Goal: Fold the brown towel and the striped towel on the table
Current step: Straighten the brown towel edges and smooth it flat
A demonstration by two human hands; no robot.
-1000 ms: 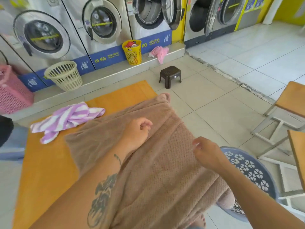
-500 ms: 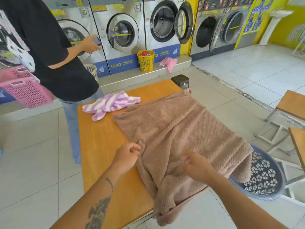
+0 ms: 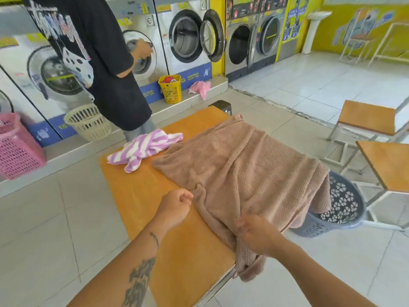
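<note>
- Here, the brown towel [image 3: 254, 173] lies spread but rumpled across the right half of the orange table [image 3: 141, 196]. Its right side and near end hang over the edges.
- The right hand [image 3: 254, 233], blurred, appears to grip a gather of the towel's near edge, and creases run towards it.
- The left hand [image 3: 174, 207] is curled just beside the towel's near-left corner. I cannot tell whether it pinches cloth or holds nothing.
- I judge the step in hand to be squaring up the brown towel ahead of its first fold. No fold shows yet.
- By my reading, the next move calls for a sure hold on both near corners. The cloth then needs drawing flat and back onto the tabletop before one edge is carried over to meet the other.
- The striped towel [image 3: 143, 149], purple and white, sits in a crumpled heap at the table's far-left, just beside the brown towel. It is not yet folded.
- A grey-blue laundry basket [image 3: 345, 207] stands on the floor at the right, under the overhanging cloth.
- A person in a black shirt [image 3: 106, 63] stands at the table's far-left end, by the washing machines [image 3: 188, 41].
- A yellow basket [image 3: 170, 88], a cream basket [image 3: 88, 122] and a pink basket [image 3: 15, 149] line the step.
- What I think stands in the way: the overhang may drag the towel towards the basket, and the striped heap crowds the far corner.
</note>
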